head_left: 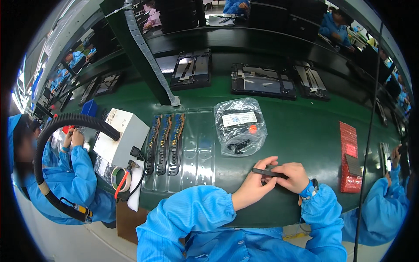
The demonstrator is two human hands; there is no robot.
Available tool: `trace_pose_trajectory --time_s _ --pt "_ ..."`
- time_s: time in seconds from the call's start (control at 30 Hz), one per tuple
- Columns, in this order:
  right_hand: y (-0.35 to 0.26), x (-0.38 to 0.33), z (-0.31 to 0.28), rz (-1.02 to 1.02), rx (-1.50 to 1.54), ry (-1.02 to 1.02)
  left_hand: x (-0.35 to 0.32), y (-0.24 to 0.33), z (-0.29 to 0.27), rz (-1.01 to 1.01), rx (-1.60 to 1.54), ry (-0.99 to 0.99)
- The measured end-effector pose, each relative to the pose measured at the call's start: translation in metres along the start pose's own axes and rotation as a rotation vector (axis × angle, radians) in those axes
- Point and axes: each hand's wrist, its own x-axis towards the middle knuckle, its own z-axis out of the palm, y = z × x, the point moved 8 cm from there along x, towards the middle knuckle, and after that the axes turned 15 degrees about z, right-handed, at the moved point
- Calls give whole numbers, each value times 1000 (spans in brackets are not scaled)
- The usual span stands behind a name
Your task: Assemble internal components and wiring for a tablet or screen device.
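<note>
My left hand and my right hand meet over the near part of the green bench. Between them is a slim black bar-shaped piece, whose exact kind I cannot make out. The fingers of my right hand are closed on its right end, while the thumb and fingers of my left hand close around the left part. Just beyond my hands lies a clear plastic bag with dark parts inside, a white label and an orange dot. To the left, a clear plastic tray bears rows of small black, gold and blue parts.
A white box with a black corrugated hose stands left, beside a tape roll. Red bubble wrap with a grey flat piece lies right. Opened tablet-like devices line the back. Co-workers in blue sit at both sides.
</note>
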Motion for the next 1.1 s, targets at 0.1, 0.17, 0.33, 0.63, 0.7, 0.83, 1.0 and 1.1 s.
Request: trace_pose_trajectory --time_s 0.1,0.17,0.33,0.63,0.7,0.83,1.0,1.1 --pt "-2 -1 -3 0 -26 -20 1 1 2 5 7 -9" --pt "2 0 3 12 -34 -50 -1 -3 0 16 16 -9" --pt "1 -2 3 20 -45 -32 2 6 3 132 95 -21" --pt "4 -4 2 36 -10 39 1 3 5 135 137 -40" --pt "1 -2 2 33 8 33 1 3 5 93 80 -39" --pt "-4 1 1 20 8 9 2 1 6 98 107 -69" --pt "0 0 5 18 12 6 1 2 4 98 81 -25" --pt "-3 1 4 11 -5 7 0 4 3 103 58 0"
